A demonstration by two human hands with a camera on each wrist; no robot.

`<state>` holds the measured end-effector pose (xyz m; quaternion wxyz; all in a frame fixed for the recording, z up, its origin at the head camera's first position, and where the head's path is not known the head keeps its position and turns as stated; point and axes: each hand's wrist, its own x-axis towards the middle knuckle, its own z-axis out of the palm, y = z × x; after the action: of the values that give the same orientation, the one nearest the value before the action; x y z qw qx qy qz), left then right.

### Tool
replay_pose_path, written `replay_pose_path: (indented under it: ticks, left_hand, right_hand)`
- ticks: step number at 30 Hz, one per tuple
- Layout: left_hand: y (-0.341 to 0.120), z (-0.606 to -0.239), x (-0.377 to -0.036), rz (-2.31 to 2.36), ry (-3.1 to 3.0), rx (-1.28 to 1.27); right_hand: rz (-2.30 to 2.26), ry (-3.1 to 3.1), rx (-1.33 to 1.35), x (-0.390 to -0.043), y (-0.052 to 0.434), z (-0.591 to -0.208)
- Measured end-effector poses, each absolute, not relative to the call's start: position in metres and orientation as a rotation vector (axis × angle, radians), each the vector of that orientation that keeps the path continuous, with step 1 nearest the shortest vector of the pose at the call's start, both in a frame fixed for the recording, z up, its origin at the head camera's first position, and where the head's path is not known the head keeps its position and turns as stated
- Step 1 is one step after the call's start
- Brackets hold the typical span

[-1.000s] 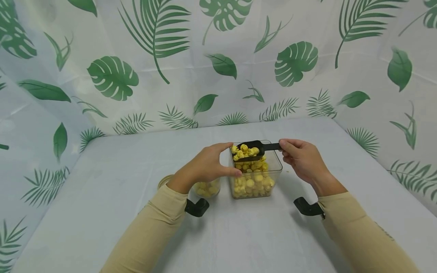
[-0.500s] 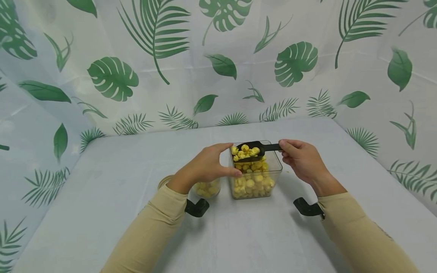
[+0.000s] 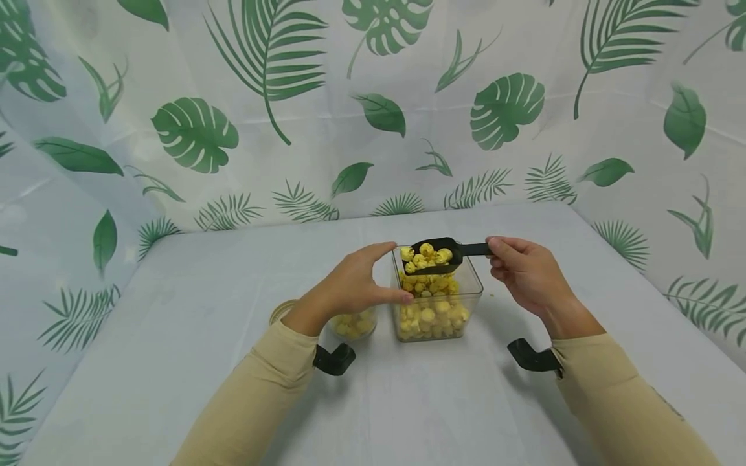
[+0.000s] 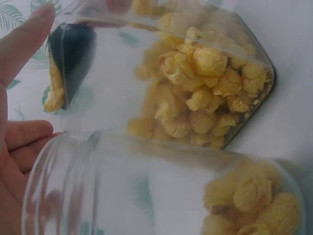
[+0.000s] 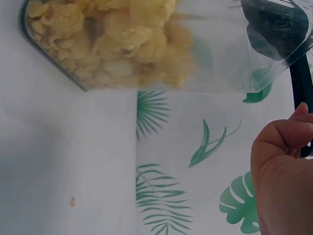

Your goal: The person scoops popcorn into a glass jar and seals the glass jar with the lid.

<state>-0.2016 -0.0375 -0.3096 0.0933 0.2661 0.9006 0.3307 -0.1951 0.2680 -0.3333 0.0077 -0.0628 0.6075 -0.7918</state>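
A black scoop (image 3: 434,254) heaped with popcorn (image 3: 429,255) hung level just above the mouth of a clear square tub (image 3: 438,304), itself about half full, near the middle of the table (image 3: 408,401). The right hand (image 3: 527,275) pinched the scoop's handle between thumb and curled fingers; the left hand (image 3: 352,285) steadied the tub, thumb and forefinger spread across its left wall. A small glass jar (image 3: 352,322), partly filled, stood just beside the tub's left side, under the left wrist. The load appeared lifted but not yet tipped; carrying it left over the narrow jar mouth would call for a level, slow pass. One crumb (image 5: 72,201) lay on the cloth.
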Motion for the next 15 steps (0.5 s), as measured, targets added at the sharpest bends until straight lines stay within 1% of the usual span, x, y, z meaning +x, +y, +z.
replay_pose_path:
  ticks: [6, 15]
  left_hand:
    - [-0.058, -0.312, -0.195, 1.064, 2.741, 0.753]
    - [-0.085, -0.338, -0.187, 1.224, 2.749, 0.597]
  right_hand:
    - [-2.467, 1.904, -0.223, -0.190, 0.256, -0.321]
    - [-2.401, 1.967, -0.234, -0.189, 0.239, -0.307]
